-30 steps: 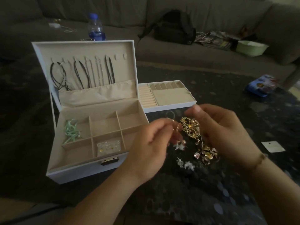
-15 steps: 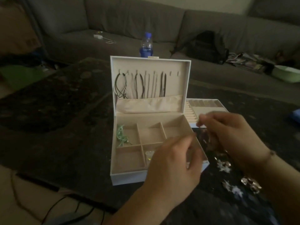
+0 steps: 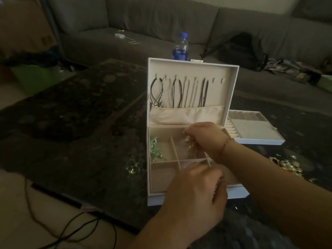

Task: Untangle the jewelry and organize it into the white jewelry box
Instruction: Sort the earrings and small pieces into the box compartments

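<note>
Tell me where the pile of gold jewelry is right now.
The gold jewelry pile lies on the dark table at the right of the head view, right of the white jewelry box, just beyond the right forearm.

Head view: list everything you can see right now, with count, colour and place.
jewelry box: one, white, open, table centre
cords: several, dark and pale, hung in lid
green piece: one, back-left compartment
tray: one, white, right of box
jewelry pile: gold, table right
bottle: one, blue cap, behind box
backpack: one, black, on sofa
cable: black, floor
right hand: over box, pinches gold jewelry
left hand: at box front, fingers curled
</note>
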`<state>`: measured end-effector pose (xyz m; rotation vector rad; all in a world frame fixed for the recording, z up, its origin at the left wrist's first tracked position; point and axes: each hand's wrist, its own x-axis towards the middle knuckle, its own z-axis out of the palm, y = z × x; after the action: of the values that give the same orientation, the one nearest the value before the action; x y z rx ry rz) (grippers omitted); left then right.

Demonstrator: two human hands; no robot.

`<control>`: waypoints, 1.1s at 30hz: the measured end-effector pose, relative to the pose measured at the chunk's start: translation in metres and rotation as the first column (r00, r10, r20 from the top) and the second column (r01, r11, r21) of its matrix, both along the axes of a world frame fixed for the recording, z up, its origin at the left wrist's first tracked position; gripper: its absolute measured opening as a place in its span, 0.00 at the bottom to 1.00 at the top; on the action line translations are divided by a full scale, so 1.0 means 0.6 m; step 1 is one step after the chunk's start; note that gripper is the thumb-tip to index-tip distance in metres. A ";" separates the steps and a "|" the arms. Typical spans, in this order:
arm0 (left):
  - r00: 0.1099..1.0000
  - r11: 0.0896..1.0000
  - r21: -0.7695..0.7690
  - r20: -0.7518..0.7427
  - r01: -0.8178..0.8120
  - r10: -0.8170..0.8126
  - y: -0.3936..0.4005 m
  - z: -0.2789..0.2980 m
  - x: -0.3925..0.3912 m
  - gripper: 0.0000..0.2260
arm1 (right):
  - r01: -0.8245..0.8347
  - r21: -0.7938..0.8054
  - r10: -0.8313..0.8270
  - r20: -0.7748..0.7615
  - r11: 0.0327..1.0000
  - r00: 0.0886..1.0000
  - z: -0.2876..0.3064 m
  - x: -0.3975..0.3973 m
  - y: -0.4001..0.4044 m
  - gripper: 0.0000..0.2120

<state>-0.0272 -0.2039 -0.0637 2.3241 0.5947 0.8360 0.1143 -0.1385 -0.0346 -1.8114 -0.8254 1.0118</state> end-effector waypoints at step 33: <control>0.737 0.906 0.120 -0.544 -0.406 0.402 0.114 0.051 0.025 0.14 | 0.507 0.148 -0.525 0.338 0.849 0.781 0.049 0.274 -0.426 0.06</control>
<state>-0.0124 -0.1353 -0.0330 2.4663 1.3964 0.2943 0.2788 -0.3942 -0.0051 -2.0571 -0.5013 0.2935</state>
